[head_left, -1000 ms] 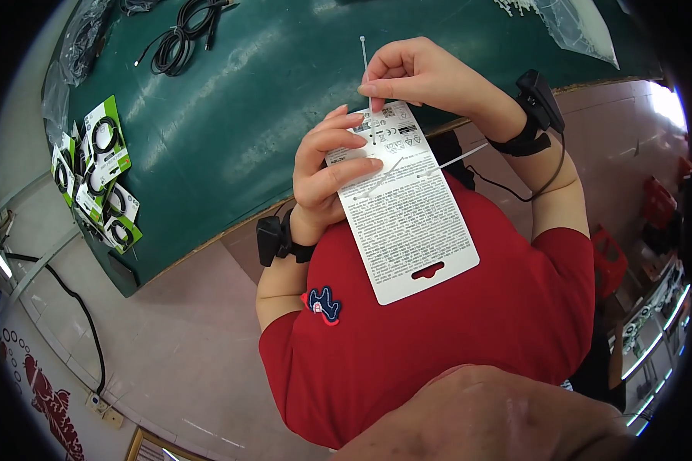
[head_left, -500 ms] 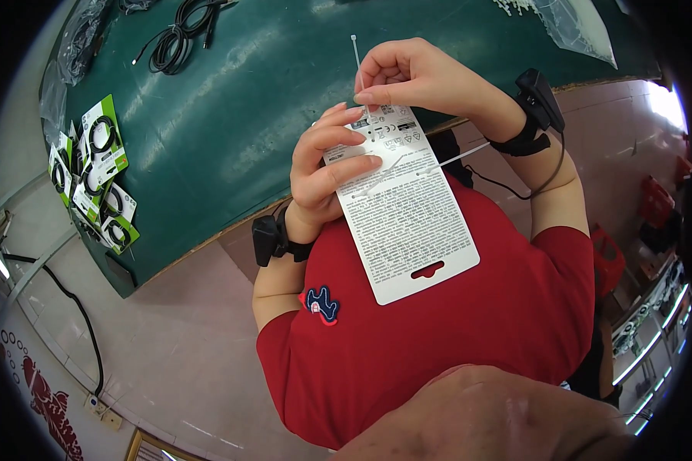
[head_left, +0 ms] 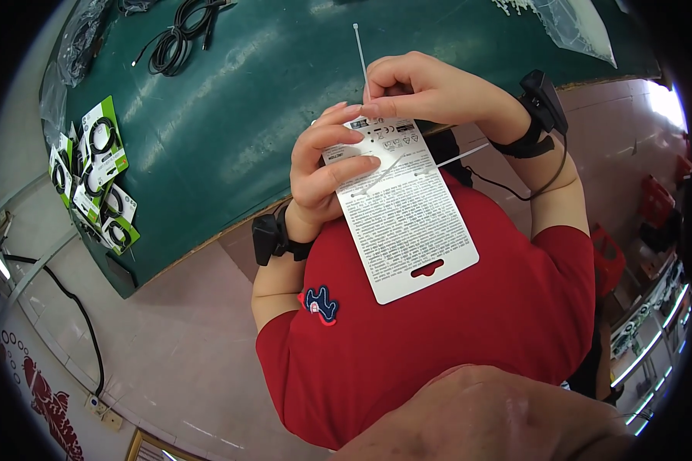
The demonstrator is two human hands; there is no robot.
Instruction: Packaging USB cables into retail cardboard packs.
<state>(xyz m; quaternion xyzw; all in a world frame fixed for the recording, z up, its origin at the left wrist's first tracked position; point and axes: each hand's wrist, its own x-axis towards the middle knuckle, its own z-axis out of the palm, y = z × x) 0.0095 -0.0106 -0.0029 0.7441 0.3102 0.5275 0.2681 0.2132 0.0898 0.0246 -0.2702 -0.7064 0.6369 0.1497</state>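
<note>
Card (head_left: 411, 230) gripped at its upper left, tie (head_left: 360, 54) pinched at its top edge

It sits tilted, printed side up, in front of the red shirt (head_left: 438, 338), most of its length running down clear of both hands. The left hand (head_left: 321, 165) clasps the upper left edge, fingers laid over the print; I can't see the thumb underneath. At the top edge the right hand (head_left: 415, 86) pinches the white tie between thumb and finger, its head end standing up past the fingers. A second tie (head_left: 464, 154) pokes out beyond the right edge.

Half a second ago the right hand was a little higher; now its fingertips are down beside the left hand's, and more of the tie shows above them. The card has barely moved.

Farther out on the green table (head_left: 231, 146) lie green-and-white packs (head_left: 117, 163) at the left, a black cable (head_left: 164, 54) beyond, and a clear bag (head_left: 580, 31) at the far right.
</note>
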